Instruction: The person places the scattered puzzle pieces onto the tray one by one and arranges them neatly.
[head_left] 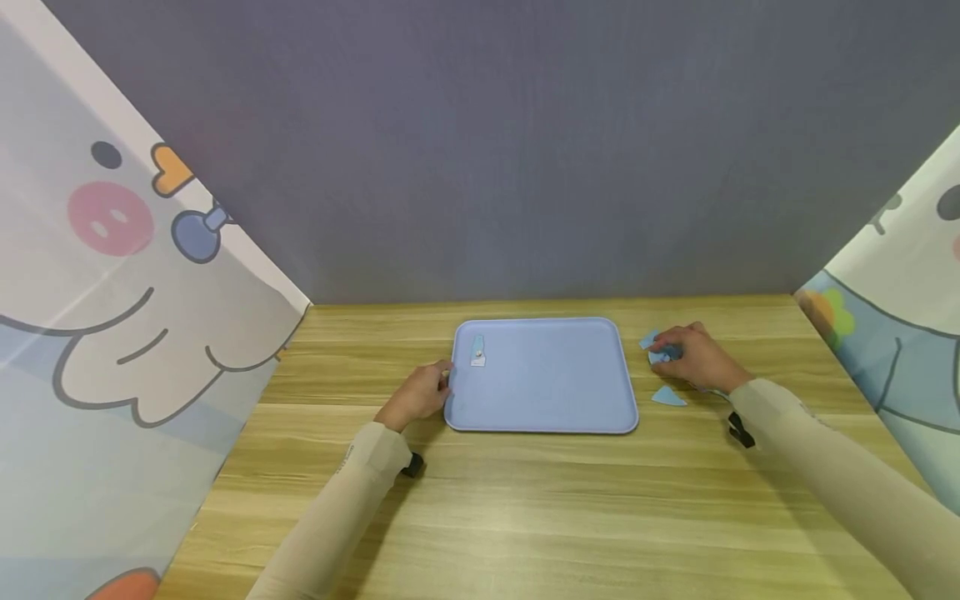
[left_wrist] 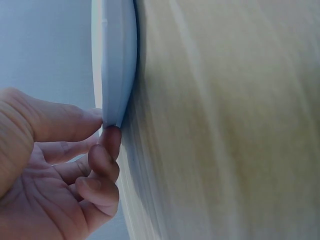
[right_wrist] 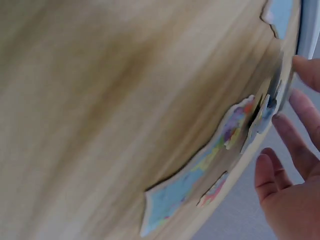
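Observation:
My left hand [head_left: 420, 392] pinches the left rim of the pale blue tray [head_left: 555, 375], thumb above and fingertips below in the left wrist view. On the tray's left side lie a narrow light blue piece [head_left: 478, 342] and a small white piece [head_left: 477, 362]. Right of the tray, my right hand [head_left: 697, 354] pinches a thin flat puzzle piece [right_wrist: 286, 85], seen nearly edge-on in the right wrist view; its print is hidden. Around those fingers lie a light blue piece [head_left: 649, 338], a wedge-shaped blue piece [head_left: 668, 397] and a long curved printed piece [right_wrist: 185, 185].
A smaller reddish printed piece [right_wrist: 213, 189] lies beside the long one. The wooden table [head_left: 525, 517] ends at a grey back panel [head_left: 525, 150]. Cartoon-printed panels [head_left: 112, 333] stand at both sides. Dark wrist straps [head_left: 740, 430] hang below the sleeves.

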